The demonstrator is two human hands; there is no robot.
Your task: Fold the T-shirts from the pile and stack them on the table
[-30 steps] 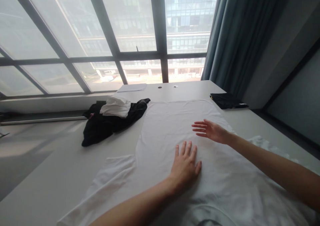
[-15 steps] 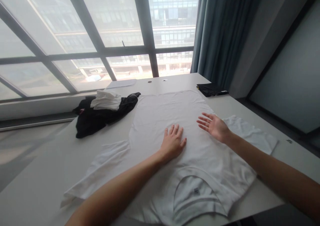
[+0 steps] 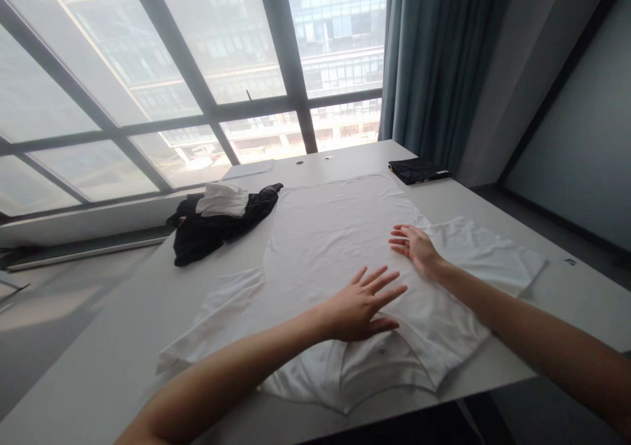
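Observation:
A white T-shirt (image 3: 335, 228) lies spread on the white table (image 3: 118, 340), its collar toward me and its hem at the far side. Both sleeves stretch outward, and light wrinkles cross the body. My left hand (image 3: 362, 304), fingers spread, is over the shirt just beyond the neckline and hides part of it; whether it touches the cloth I cannot tell. My right hand (image 3: 417, 249) is turned partly on its side over the right part of the shirt, near the sleeve. Its fingers are extended and hold nothing.
A black garment (image 3: 217, 231) with a bunched white cloth (image 3: 223, 200) on it lies at the left. A folded black garment (image 3: 419, 170) sits at the far right, near the blue curtain (image 3: 434, 57). Windows rise behind the table.
My left hand has moved toward me and to the right, nearer the collar, with its fingers more spread. My right hand has barely shifted. The view has tilted slightly.

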